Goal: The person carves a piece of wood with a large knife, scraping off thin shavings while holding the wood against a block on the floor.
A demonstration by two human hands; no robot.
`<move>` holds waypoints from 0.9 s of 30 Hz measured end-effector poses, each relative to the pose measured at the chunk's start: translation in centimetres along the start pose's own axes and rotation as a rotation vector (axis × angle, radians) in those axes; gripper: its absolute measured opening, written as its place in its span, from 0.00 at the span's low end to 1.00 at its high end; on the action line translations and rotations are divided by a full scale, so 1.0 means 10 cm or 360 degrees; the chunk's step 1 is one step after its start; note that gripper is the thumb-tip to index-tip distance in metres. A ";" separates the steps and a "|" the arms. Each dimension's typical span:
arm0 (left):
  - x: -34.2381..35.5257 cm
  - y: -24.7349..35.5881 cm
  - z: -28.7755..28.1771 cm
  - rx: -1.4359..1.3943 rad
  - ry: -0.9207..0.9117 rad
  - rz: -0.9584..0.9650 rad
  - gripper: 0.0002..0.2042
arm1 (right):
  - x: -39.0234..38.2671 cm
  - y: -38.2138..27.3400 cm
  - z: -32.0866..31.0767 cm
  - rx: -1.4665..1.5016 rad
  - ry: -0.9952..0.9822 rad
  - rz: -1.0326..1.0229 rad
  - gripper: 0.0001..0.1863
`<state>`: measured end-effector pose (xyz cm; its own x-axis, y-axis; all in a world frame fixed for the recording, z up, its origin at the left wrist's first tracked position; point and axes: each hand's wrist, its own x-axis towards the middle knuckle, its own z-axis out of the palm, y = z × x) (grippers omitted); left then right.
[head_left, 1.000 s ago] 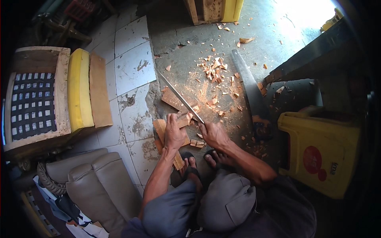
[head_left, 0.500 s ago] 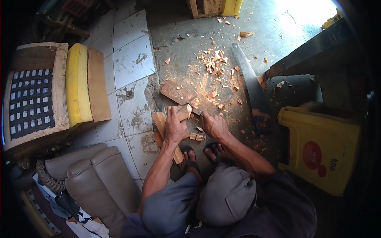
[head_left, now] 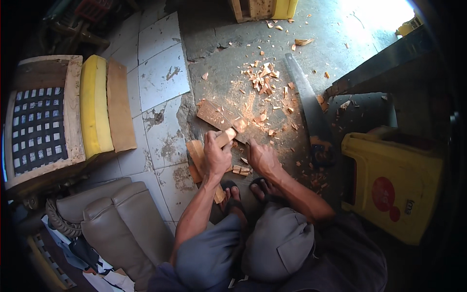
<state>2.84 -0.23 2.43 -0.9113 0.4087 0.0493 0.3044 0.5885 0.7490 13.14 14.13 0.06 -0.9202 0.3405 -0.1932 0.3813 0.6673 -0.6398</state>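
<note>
My left hand (head_left: 217,155) is closed around a short wooden stick (head_left: 225,138), whose pale cut end points up and right. Under that end lies a flat brown board (head_left: 210,113) on the floor. Close by on the right, my right hand (head_left: 263,158) is wrapped in a fist around the handle of a long knife (head_left: 224,117); its thin blade shows edge-on and faintly over the board, and the handle is hidden. Beside my left hand lies a wooden offcut (head_left: 196,152). A small notched block (head_left: 241,170) rests between my hands and feet.
Wood chips (head_left: 262,80) litter the concrete beyond the board. A handsaw (head_left: 306,92) lies to the right, near a yellow plastic stool (head_left: 389,190). At left stand a webbed wooden frame (head_left: 75,107) with yellow foam (head_left: 96,104) and a grey-brown cushion (head_left: 126,214).
The knife blade has shifted lower and is harder to make out beside the stick's end. My right hand has moved slightly down; my left hand keeps its grip on the stick.
</note>
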 end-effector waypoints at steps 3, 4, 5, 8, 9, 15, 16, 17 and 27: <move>0.06 -0.08 -0.02 0.0000 0.0005 0.0042 0.19 | 0.14 0.09 -0.04 0.0324 -0.0314 0.0139 0.19; 0.05 -0.09 -0.02 -0.0019 0.0029 -0.0001 0.19 | 0.18 0.02 -0.16 0.0489 -0.0377 0.0210 0.19; 0.03 -0.10 -0.03 -0.0039 0.0052 -0.0043 0.19 | 0.23 -0.04 -0.30 0.0655 -0.0440 0.0280 0.19; -0.03 -0.26 0.00 -0.0182 0.0064 -0.0195 0.18 | 0.22 -0.17 -0.41 0.0786 -0.0223 0.0168 0.20; 0.00 -0.22 -0.01 -0.0240 0.0077 -0.0244 0.18 | 0.15 -0.26 -0.45 0.0786 0.0004 0.0033 0.19; 0.05 -0.17 0.05 -0.0135 0.0117 -0.0215 0.20 | 0.17 0.06 -0.02 0.0421 -0.0353 0.0159 0.19; 0.05 -0.21 0.04 -0.0162 0.0116 -0.0212 0.21 | 0.23 -0.01 -0.13 0.0472 -0.0408 0.0216 0.19; 0.02 -0.23 0.04 -0.0181 0.0132 -0.0262 0.21 | 0.26 -0.08 -0.25 0.0522 -0.0464 0.0273 0.19; -0.02 -0.19 0.10 -0.0213 0.0133 -0.0354 0.22 | 0.27 -0.02 -0.21 0.0659 -0.0540 0.0347 0.21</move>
<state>2.75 -0.77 0.34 -0.9730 0.2178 -0.0761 0.0600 0.5576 0.8280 10.73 16.31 1.18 -0.8272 0.1640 -0.5375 0.5617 0.2672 -0.7830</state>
